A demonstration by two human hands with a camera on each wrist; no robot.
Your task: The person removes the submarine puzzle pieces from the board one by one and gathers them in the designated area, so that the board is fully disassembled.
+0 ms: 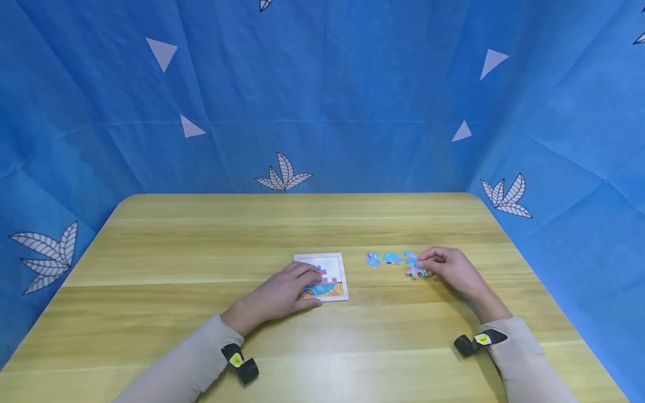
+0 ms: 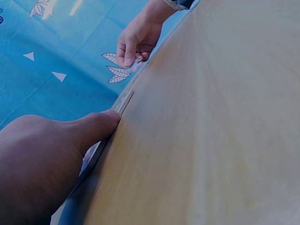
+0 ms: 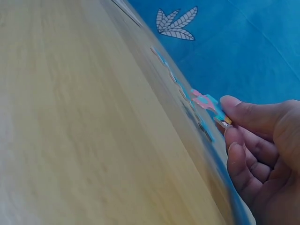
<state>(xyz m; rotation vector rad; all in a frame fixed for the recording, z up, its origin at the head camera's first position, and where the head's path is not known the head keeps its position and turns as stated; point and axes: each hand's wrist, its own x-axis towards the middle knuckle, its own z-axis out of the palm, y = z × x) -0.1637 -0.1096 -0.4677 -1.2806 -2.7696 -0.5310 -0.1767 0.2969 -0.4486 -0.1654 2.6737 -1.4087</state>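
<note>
- Left hand (image 1: 282, 291), center of frame: fingers slightly bent over the puzzle frame (image 1: 345, 284), thumb apart at its near edge; real grip or just resting, cannot tell. Risk: sideways pressure could slide the frame or lift seated pieces.
- Right hand (image 1: 453, 271), right of center: thumb and fingers pinch a puzzle piece (image 1: 415, 272) by its edge. Could twist or drop if the pinch slackens; small hold, knobbly outline.
- Loose pieces (image 1: 391, 258), row between frame and right hand: the rightmost is just behind the held piece, so a low sweep left could knock the row about.
- Edges, room: bare tabletop (image 1: 342, 352) at lower center, between the forearms. Frame's raised rim could catch a piece carried too low; white unfilled area at its upper right, fingers partly cover the rest.
- Beyond the row, bare wood to the far edge; blue curtain (image 1: 322, 151) behind. Side edges well apart from frame and pieces.
</note>
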